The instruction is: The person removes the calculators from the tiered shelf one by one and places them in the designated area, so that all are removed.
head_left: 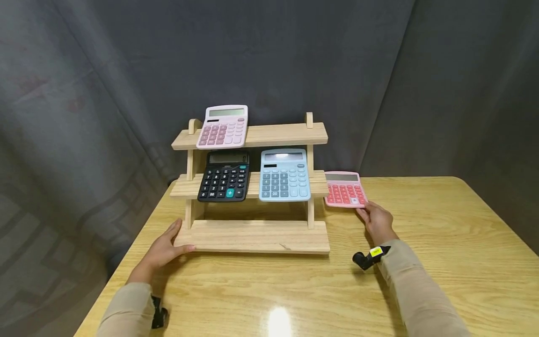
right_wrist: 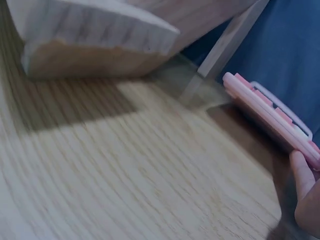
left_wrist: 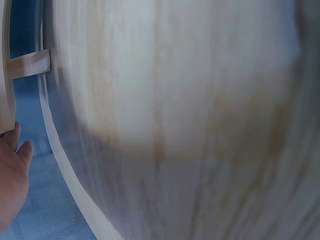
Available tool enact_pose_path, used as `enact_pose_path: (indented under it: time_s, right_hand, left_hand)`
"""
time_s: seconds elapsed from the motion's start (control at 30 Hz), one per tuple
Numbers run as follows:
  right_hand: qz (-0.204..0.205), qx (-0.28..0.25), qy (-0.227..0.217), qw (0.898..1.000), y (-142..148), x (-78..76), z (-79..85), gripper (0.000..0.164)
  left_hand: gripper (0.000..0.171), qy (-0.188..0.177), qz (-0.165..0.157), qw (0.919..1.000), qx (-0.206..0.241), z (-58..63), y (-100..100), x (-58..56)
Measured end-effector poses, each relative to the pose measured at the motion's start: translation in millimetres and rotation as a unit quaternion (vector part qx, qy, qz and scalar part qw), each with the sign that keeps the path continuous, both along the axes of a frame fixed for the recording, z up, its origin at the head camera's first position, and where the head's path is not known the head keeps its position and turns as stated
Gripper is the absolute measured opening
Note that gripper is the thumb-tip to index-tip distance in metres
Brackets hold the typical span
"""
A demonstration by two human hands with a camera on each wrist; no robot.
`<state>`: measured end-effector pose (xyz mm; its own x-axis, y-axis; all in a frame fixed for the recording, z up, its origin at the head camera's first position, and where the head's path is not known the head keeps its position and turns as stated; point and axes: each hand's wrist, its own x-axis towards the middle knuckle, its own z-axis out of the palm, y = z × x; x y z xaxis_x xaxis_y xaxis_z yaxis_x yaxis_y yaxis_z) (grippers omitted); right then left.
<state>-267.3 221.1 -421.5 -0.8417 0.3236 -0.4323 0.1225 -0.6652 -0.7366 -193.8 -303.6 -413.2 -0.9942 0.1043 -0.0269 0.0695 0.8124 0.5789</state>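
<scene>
A three-tier wooden display shelf (head_left: pixel 257 236) stands on the table. My left hand (head_left: pixel 163 245) grips the left end of its bottom board, thumb along the front edge; the left wrist view shows fingers (left_wrist: pixel 25 152) at the wood. Beside the shelf's right end, my right hand (head_left: pixel 379 221) pinches the lower right corner of a pink calculator (head_left: pixel 343 189) with red keys. That calculator is tilted with its keys facing up, and its left edge reaches the shelf's side in the head view. In the right wrist view, the thumb (right_wrist: pixel 301 172) presses the calculator's (right_wrist: pixel 270 117) underside.
On the top tier, at the left, leans a pale pink calculator (head_left: pixel 223 126). The middle tier bears a black calculator (head_left: pixel 224 175) and, to its right, a light blue one (head_left: pixel 284 175). Behind the wooden table (head_left: pixel 442 224) hangs a dark grey curtain (head_left: pixel 269 56).
</scene>
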Motion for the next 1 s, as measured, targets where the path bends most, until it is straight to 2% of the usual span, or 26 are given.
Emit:
enact_pose_path:
  time_s: [0.17,0.27,0.4,0.47,0.57,0.73,0.9,1.0]
  right_hand:
    - [-0.024,0.034,-0.025,0.999,-0.7,-2.4,1.9,0.040]
    - [-0.044,0.041,-0.044,0.997,-0.7,-1.8,2.4,0.033]
    - [-0.036,0.080,-0.061,0.994,-1.3,0.5,2.8,0.024]
    - [-0.029,0.112,-0.062,0.991,-2.0,1.2,3.0,0.029]
    - [-0.016,0.177,-0.068,0.982,-3.5,1.2,3.1,0.038]
    - [0.008,0.268,-0.077,0.960,-3.3,-1.3,2.1,0.037]
    - [0.020,0.310,-0.088,0.946,-1.8,-2.3,2.3,0.036]
    - [0.011,0.331,-0.104,0.938,-2.4,-2.9,3.3,0.031]
  left_hand:
    - [0.101,0.003,-0.004,1.0000,0.007,0.5,0.3,-0.7]
    - [0.100,0.002,-0.005,1.0000,0.005,-0.2,-0.8,-0.7]
    - [0.100,0.002,-0.004,1.0000,0.004,-0.7,-1.3,-0.4]
    - [0.100,0.001,-0.005,1.0000,0.004,-0.7,-0.8,0.0]
    - [0.101,0.000,-0.006,1.0000,0.002,-0.5,-0.6,1.0]
    - [0.101,0.003,-0.005,1.0000,-0.004,2.0,-1.0,-1.5]
    - [0.102,-0.002,-0.006,1.0000,-0.007,2.3,0.0,-3.5]
    - [0.102,-0.001,-0.005,1.0000,-0.006,0.1,-0.3,-2.5]
